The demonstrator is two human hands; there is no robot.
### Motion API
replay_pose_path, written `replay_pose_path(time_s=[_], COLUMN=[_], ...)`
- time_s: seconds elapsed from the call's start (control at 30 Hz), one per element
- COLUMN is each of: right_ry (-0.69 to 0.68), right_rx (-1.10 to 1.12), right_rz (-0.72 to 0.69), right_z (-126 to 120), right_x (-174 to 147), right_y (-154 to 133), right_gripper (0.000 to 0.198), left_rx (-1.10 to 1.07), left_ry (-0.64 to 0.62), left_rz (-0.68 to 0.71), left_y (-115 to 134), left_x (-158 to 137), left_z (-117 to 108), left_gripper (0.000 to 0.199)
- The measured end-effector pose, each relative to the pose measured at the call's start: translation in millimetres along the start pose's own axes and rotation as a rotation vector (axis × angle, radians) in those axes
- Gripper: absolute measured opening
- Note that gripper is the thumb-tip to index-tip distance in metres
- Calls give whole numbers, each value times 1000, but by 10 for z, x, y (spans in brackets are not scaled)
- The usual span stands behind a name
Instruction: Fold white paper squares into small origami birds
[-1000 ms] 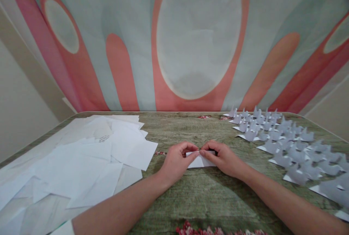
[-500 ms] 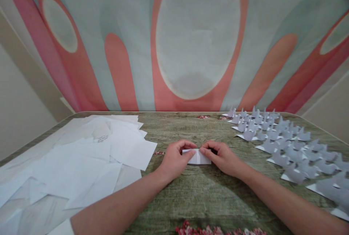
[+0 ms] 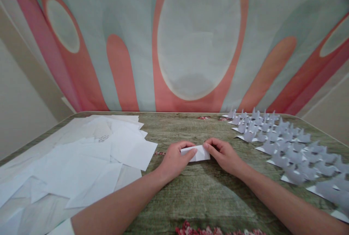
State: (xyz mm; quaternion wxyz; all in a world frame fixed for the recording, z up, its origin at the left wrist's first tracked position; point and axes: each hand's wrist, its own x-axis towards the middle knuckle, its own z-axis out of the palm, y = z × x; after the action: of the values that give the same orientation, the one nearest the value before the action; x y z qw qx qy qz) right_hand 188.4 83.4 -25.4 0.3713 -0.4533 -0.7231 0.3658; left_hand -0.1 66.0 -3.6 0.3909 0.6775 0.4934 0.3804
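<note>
Between my hands is a small folded piece of white paper, a creased strip held just above the wood-grain table. My left hand pinches its left end, thumb on the near face and fingers behind. My right hand grips the upper right corner between thumb and forefinger. The fingertips behind the paper are hidden. To the right stand several rows of folded white paper birds. Loose sheets of white paper lie overlapping in a wide pile to the left.
The wood-grain table ends at a patterned backdrop in coral and grey-green. Pink flower decorations run along the near edge, with small red-pink patches at the far side.
The folded paper has tilted, its right end rising slightly. My right hand has shifted a little right and holds the corner rather than the upper middle.
</note>
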Motion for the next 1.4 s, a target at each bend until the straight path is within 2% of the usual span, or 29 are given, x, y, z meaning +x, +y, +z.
replay_pose_path(time_s=[0.13, 0.4, 0.6, 0.77, 0.93, 1.17, 1.3, 1.4], right_ry=[35, 106, 111, 76, 28, 73, 146, 171], right_rx=[39, 105, 118, 106, 107, 152, 208, 129], right_rz=[35, 67, 63, 60, 45, 61, 28, -31], right_z=[-5, 0, -2, 2, 13, 26, 35, 37], right_x=[8, 31, 23, 7, -13, -4, -16, -38], right_y=[20, 33, 19, 31, 9, 25, 12, -28], right_gripper=[32, 32, 31, 30, 28, 23, 19, 13], left_rx=[29, -182, -295, -212, -105, 8, -10, -30], left_ry=[23, 80, 81, 94, 28, -51, -61, -62], left_rz=[-7, -60, -101, -66, -28, 116, 128, 118], left_y=[-7, -80, -57, -41, -74, -41, -26, -29], left_x=[-2, 19, 15, 9, 13, -14, -18, -10], left_z=[-3, 15, -4, -6, 6, -27, -29, -28], left_gripper=[23, 32, 31, 24, 21, 26, 25, 25])
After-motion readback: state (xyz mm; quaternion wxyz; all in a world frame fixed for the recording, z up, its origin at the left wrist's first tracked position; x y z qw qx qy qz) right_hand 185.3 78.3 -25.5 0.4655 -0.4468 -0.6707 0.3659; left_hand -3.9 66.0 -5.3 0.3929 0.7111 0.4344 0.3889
